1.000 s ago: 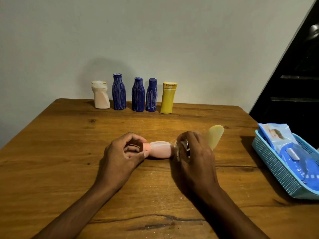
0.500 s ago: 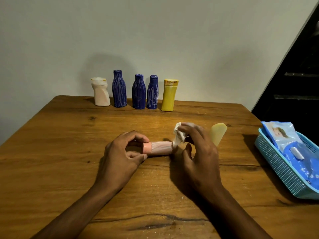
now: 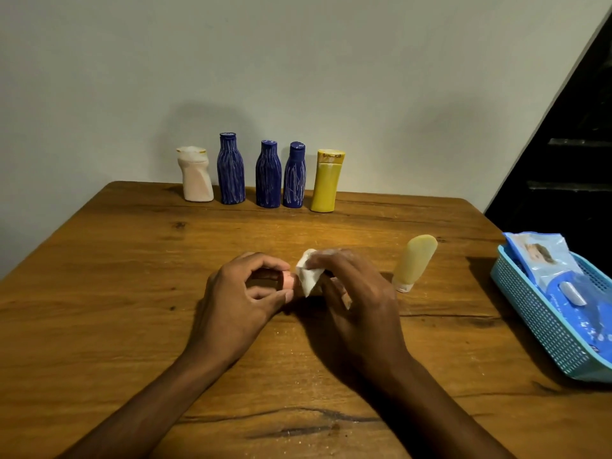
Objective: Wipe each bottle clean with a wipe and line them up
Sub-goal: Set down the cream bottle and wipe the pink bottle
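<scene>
**A:** Head view, entry one. Where is the bottle under work sitting?

**B:** Centre of the frame, slightly below the middle. A small pink bottle (image 3: 288,280) is lying on its side on the wooden table (image 3: 99,293), mostly hidden between the two hands. Only its cap end is showing.

**A:** Left hand?

**B:** The left hand (image 3: 245,303) is grasping the pink bottle at the cap end, thumb and fingers curling round it.

**A:** Right hand?

**B:** The right hand (image 3: 357,299) is pinching a crumpled white wipe (image 3: 308,276) and pressing it against the bottle's body, just right of the cap. Whether the fingers are also wrapping the bottle, I cannot tell.

**A:** Other bottles?

**B:** A row is standing upright along the far table edge, upper centre of the frame, near the wall: a cream bottle (image 3: 195,175) at the left, then three blue bottles (image 3: 268,175), then a yellow bottle (image 3: 328,182) at the right end. They are standing close together. I cannot tell whether any are touching.

**A:** Anything beside the hands?

**B:** A pale yellow tube (image 3: 415,261) is standing on its cap, leaning to the right, right of centre and apart from the right hand.

**A:** Right edge?

**B:** A light blue basket (image 3: 543,329) is holding a blue wipes pack (image 3: 556,276), partly running out of the frame.
</scene>
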